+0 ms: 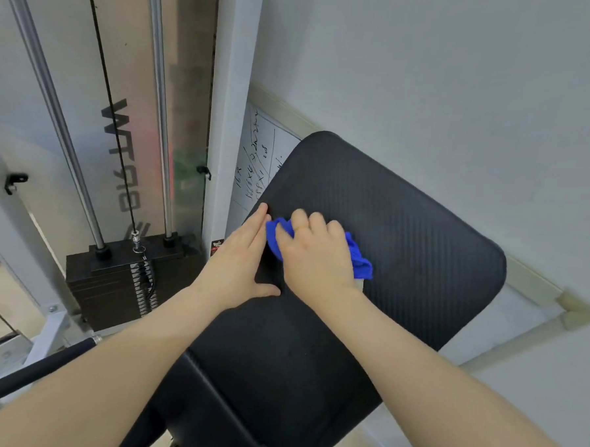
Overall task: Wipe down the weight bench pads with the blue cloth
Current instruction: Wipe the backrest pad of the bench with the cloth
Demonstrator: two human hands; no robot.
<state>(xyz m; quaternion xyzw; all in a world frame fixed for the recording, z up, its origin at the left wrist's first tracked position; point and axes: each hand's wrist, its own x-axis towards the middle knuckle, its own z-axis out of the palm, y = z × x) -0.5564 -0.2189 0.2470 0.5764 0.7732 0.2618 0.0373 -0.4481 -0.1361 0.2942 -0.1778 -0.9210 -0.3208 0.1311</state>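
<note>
Wall: pale grey, plain, filling the upper right behind the bench
Whiteboard: leaning low against the wall, cream frame, black handwriting too small to read, lower part hidden behind the pad
Upright post: white, standing between the whiteboard and the cable machine
Guide rods: two chrome bars running down into the weight stack, thin black cable between them
Weight stack: black plates at lower left, selector pin and coiled cord on the front face
Machine panel: translucent, large dark lettering seen reversed
Handle bar: black grip on a white frame, bottom left
Back pad: black, ribbed texture, rounded corners, tilted up toward the wall
Seat pad: black, smoother, just below the back pad, nearest the camera
Blue cloth: bunched on the left part of the back pad, bright blue folds showing on both sides of the right hand
Right hand: on top of the cloth, fingers curled round it, pressing it onto the pad, slightly blurred
Left hand: flat and relaxed, fingers straight along the pad's left edge, thumb spread onto the pad face, holding nothing
Hands together or apart: side by side, left fingertips just beside the cloth's left fold
Forearms: bare, both reaching in from the bottom of the view
</note>
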